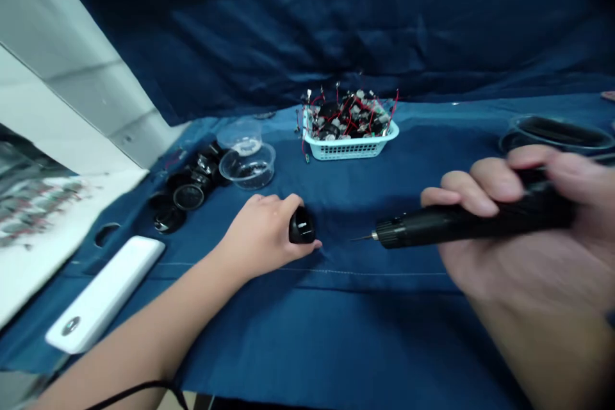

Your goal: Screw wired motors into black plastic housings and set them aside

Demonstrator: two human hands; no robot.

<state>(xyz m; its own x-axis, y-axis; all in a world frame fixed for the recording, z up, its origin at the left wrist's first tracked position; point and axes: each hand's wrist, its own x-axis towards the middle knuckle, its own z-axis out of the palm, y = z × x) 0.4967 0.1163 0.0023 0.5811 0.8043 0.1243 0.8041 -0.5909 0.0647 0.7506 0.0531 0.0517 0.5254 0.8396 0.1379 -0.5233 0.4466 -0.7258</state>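
At the far left, beyond the edge of the blue cloth (pixel 336 333), a white sheet (pixel 52 250) carries a blurred spread of wired parts, too unclear to name. Near the cloth's left edge lies a white power bank (pixel 103 295) with a round grey spot at its near end. Further in, toward the back edge, black round caps (pixel 189 182) sit in a loose cluster, and just beside them are a clear plastic cup (pixel 247 166) and a clear lid (pixel 240 136), the cup holding something dark.

Near the middle, the left hand (pixel 262 237) curls around a small black cylindrical part (pixel 302 226), fingers closed over it and its slotted end showing, just above the cloth. Behind it, at the back edge, a light blue plastic basket (pixel 350 141) is heaped with black components trailing red wires.

To the right, the right hand (pixel 523 269) grips a black electric screwdriver (pixel 461 224) across the palm, fingers wrapped over its body, its thin bit (pixel 362 237) pointing left toward the black part, with a gap between them. Near the back right corner of the cloth sits a dark round dish (pixel 555 133).
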